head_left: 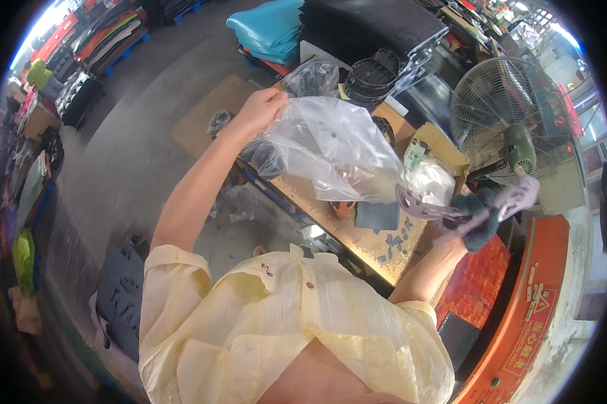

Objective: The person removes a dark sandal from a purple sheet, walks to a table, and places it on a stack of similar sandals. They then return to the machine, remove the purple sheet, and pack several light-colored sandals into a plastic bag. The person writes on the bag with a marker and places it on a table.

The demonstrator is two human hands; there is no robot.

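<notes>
Above the worn workbench (pixel 357 236), our left hand (pixel 263 108) pinches the clear plastic bag (pixel 330 151) shut at its top edge; our right hand (pixel 482 215) clasps pale flat cut-outs (pixel 445 212). The bag looks light, limp and slippery, best gripped by its bunched rim.

Wooden board (pixel 357 236) with seemingly dark cut-outs (pixel 392 241)

1. 1 large clear plastic bag (pixel 330 151), held up.
2. 2 bare hands: the left hand (pixel 262 108) and the right hand (pixel 482 219).
3. 1 round metal-caged electric fan (pixel 509 118).
4. 1 dark square flat piece (pixel 376 215) on the worn wooden board (pixel 357 242).
5. Perhaps 8 small dark cut scraps (pixel 394 242); blur prevents a sure count.
</notes>
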